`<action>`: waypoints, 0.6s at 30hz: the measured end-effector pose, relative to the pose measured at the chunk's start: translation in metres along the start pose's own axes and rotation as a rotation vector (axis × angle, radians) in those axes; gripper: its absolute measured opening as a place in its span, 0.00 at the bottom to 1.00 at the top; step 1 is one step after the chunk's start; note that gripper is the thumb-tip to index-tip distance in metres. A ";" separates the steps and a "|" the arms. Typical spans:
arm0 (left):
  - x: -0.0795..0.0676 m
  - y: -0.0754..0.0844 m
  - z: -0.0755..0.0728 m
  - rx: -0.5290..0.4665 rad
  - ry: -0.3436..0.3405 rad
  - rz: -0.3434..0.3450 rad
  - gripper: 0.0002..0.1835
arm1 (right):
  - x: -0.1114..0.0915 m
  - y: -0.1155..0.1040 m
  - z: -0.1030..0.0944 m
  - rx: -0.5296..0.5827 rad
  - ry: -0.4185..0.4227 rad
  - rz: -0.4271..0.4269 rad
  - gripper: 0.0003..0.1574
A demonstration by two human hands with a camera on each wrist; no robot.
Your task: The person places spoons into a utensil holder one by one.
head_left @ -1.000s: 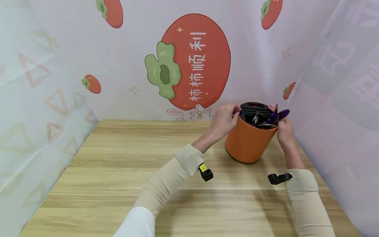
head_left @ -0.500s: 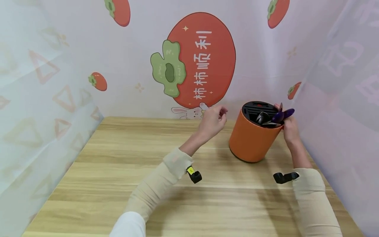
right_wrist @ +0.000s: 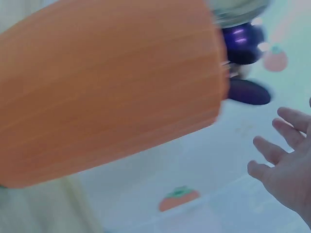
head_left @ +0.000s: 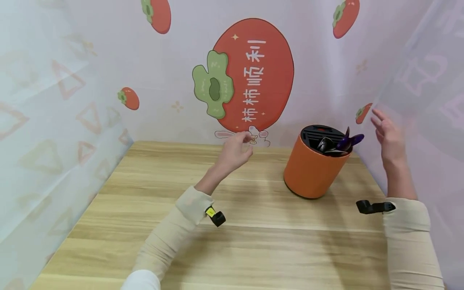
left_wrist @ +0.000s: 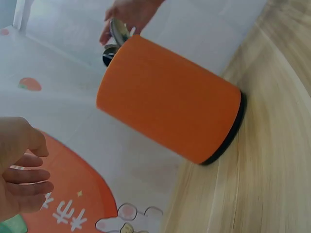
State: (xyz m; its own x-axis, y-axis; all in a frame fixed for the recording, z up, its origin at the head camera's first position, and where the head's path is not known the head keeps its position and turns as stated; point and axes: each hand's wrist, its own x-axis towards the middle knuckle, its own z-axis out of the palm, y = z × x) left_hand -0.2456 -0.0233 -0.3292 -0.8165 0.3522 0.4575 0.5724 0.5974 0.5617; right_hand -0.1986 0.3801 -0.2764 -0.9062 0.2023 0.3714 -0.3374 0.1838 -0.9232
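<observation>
An orange cylindrical utensil holder with a black slotted top stands upright at the back right of the table. Purple spoon-like utensils and a dark shiny spoon-like one stick out of its right side. To the holder's left, my left hand hovers apart from it, fingers loosely bent around nothing. My right hand is raised on the other side, fingers spread and touching nothing. In the right wrist view the holder's side fills much of the picture, with the right hand beside the utensils.
The wooden table meets a printed cloth backdrop behind the holder. Another cloth wall rises close on the right, and one on the left. Small black cameras are strapped to both wrists.
First my left hand left the holder's rim and drew away to the left. Then my right hand let go and moved off to the right. The holder stays standing.
</observation>
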 end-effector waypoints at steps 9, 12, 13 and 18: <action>-0.018 -0.025 -0.014 0.151 0.007 -0.025 0.20 | 0.001 -0.049 0.029 -0.572 0.216 -0.350 0.31; -0.024 -0.032 -0.014 0.202 0.038 0.012 0.22 | -0.006 -0.059 0.051 -0.614 0.202 -0.394 0.31; -0.026 -0.035 -0.013 0.219 0.054 0.029 0.22 | -0.008 -0.060 0.058 -0.627 0.180 -0.408 0.31; -0.035 -0.042 -0.008 0.302 0.120 0.097 0.25 | -0.024 -0.054 0.095 -0.672 0.029 -0.461 0.33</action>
State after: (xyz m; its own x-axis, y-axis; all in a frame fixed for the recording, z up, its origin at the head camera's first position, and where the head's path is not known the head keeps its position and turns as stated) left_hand -0.2406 -0.0669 -0.3634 -0.7342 0.3412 0.5870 0.5842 0.7580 0.2901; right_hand -0.1831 0.2744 -0.2445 -0.7032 -0.0114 0.7109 -0.4418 0.7904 -0.4244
